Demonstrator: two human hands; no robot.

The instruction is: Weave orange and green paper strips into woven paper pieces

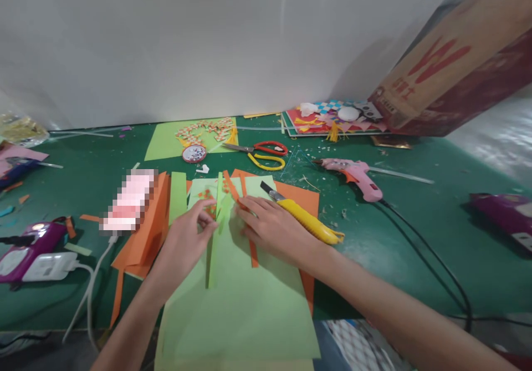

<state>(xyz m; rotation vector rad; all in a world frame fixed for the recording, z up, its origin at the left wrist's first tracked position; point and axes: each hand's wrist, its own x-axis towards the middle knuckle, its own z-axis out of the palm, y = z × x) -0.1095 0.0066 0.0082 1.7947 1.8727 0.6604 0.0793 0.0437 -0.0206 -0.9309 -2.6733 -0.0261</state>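
Note:
Light green paper sheets lie stacked in front of me, with orange paper partly beneath them. My left hand has its fingers curled and thumb against the forefinger, at the edge of a narrow green paper strip. Beside its fingertips is a small orange-and-green woven piece, partly hidden. My right hand bends over an orange paper strip, fingers closed on it; a second orange strip passes under that hand. A yellow utility knife, blade out, lies against the right hand's far side.
Red-and-yellow-handled scissors and a woven paper garland lie behind the sheets. To the right are a pink glue gun with its cord and a paper bag. At left sit folded orange paper, a blurred-out phone and a purple power strip.

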